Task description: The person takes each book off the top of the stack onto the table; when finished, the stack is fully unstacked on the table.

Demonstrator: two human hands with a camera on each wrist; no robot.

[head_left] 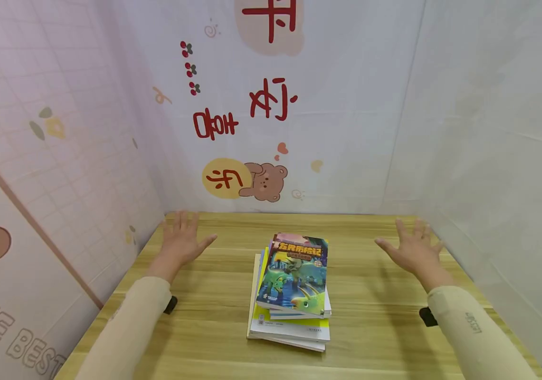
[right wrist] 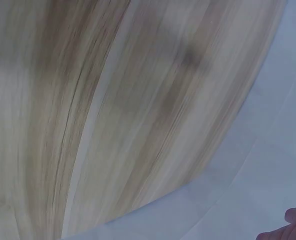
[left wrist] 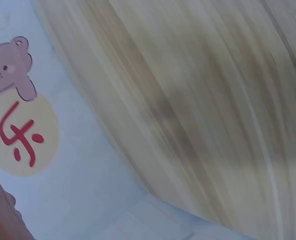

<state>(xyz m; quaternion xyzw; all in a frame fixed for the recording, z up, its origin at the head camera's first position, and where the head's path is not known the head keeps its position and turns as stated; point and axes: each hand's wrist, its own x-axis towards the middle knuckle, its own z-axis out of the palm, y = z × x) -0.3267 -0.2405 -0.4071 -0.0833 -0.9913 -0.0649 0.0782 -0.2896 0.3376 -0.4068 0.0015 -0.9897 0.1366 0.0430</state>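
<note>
The top book (head_left: 295,272) is dinosaur-printed — blue, green.

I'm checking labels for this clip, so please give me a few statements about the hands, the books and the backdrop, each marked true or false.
1. The stack of books lies on the wooden table. True.
2. The left hand and the right hand are both spread open. True.
3. The top book has a horned dinosaur on its cover. True.
4. The right hand grips the top book. False: it is apart from the books and holds nothing.
5. The stack lies to the left of both hands. False: it lies between them.
6. The white backdrop is unprinted. False: it shows a bear, among other prints.
</note>
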